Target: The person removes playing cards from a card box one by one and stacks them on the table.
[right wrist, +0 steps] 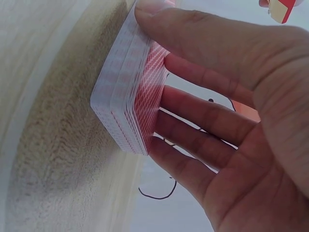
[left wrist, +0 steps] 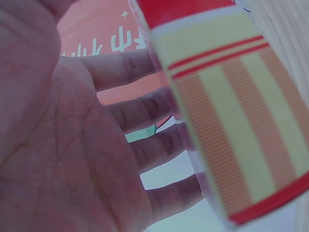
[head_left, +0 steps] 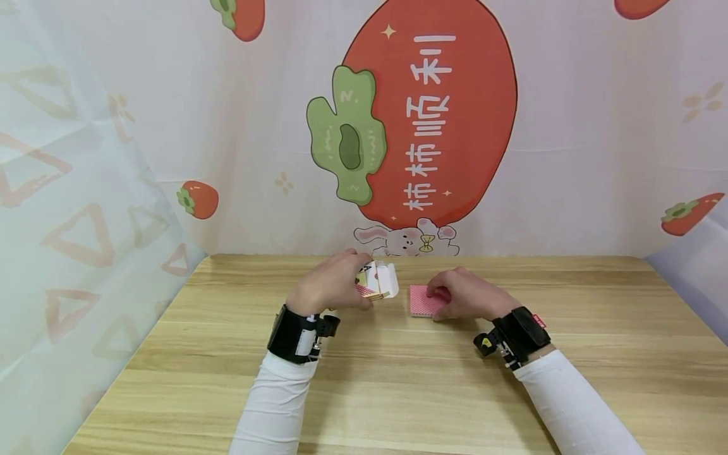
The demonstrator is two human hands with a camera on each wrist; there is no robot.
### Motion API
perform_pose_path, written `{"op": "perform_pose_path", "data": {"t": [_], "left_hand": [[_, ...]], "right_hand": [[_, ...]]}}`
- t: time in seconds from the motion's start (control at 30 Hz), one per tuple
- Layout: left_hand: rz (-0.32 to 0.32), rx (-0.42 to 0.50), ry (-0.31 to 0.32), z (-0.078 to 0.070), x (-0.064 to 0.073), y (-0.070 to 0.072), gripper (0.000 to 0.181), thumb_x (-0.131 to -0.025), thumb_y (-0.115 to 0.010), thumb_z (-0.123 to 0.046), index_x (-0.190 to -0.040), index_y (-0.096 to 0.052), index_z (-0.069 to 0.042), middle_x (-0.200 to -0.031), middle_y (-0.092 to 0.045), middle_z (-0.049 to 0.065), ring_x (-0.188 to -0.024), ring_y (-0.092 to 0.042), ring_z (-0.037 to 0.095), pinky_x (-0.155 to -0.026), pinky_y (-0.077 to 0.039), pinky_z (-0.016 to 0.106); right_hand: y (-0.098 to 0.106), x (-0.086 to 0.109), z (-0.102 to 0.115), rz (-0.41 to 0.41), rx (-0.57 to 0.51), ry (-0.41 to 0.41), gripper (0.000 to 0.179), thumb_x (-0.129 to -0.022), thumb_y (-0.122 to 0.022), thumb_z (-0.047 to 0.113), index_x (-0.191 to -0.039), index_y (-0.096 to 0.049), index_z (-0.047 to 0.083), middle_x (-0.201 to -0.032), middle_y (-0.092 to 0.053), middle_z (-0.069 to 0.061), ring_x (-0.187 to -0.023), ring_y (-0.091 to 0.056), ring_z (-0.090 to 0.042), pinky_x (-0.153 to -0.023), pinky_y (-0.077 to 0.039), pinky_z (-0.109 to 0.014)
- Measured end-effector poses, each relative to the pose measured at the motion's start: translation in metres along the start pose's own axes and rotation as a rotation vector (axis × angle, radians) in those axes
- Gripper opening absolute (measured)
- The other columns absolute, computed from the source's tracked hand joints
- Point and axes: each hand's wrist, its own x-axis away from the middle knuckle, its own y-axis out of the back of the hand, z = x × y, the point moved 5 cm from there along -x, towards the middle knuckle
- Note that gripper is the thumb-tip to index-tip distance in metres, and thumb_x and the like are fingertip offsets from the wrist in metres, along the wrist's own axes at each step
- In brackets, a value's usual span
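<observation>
My left hand (head_left: 332,282) grips a playing-card box (head_left: 372,282) between thumb and fingers, its white end flap folded out toward the right. In the left wrist view the striped side of this card box (left wrist: 236,121) shows, with fingertips along its far face. To the right, my right hand (head_left: 472,294) holds a deck of playing cards (head_left: 422,301) with red patterned backs. The right wrist view shows the thumb on one edge of the deck (right wrist: 128,92) and the fingers at its patterned face, close over the wood. A short gap separates box and deck.
The wooden table (head_left: 398,392) stretches toward me and to both sides. A cloth backdrop (head_left: 569,189) with printed persimmons and a rabbit hangs at its far edge, close behind both hands. Each wrist wears a black strap with a small camera.
</observation>
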Motion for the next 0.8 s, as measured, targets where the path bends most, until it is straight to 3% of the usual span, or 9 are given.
{"op": "perform_pose_path", "data": {"t": [0.8], "left_hand": [[0.012,-0.018,0.01,-0.0016,-0.0006,-0.0001,0.071,-0.061,-0.079,-0.033,-0.124,-0.05,-0.014,-0.096,-0.049,-0.004,-0.085,-0.048,0.013,-0.071,-0.04,0.026]], "right_hand": [[0.0025,0.0012,0.0007,-0.005,-0.022,0.032,0.037,-0.064,-0.08,0.032,-0.096,-0.066,0.022,-0.09,-0.058,0.007,-0.083,-0.05,-0.018,-0.069,-0.042,-0.031]]}}
